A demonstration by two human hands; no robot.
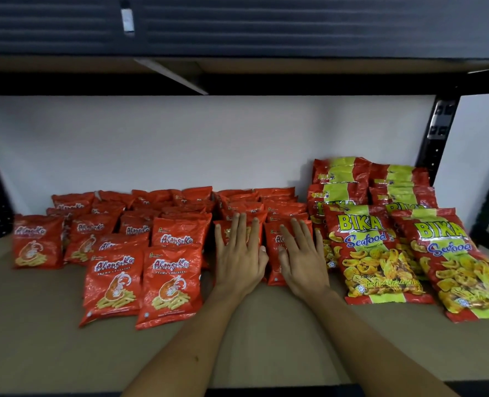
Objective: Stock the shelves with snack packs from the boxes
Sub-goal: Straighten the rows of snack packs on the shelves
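Two hands lie flat on upright red prawn-cracker packs in the middle of the shelf [65, 353]: left hand [239, 253] w/ straight fingers pressing one front pack [223, 236], right hand [302, 259] likewise on the pack beside it [274, 253]. Neither grip is closed on anything; fingers spread, palms pushing. More red packs [168, 285] stand in rows to the left, and the green-and-red seafood packs [377, 253] lean in stacks to the right, just beside the right hand. No boxes in view. Step looks like squaring up this pair against the row behind. To do it well: push evenly w/ both palms, low on the packs so they don't tip, keep faces fwd, and avoid nudging the leaning seafood stack.
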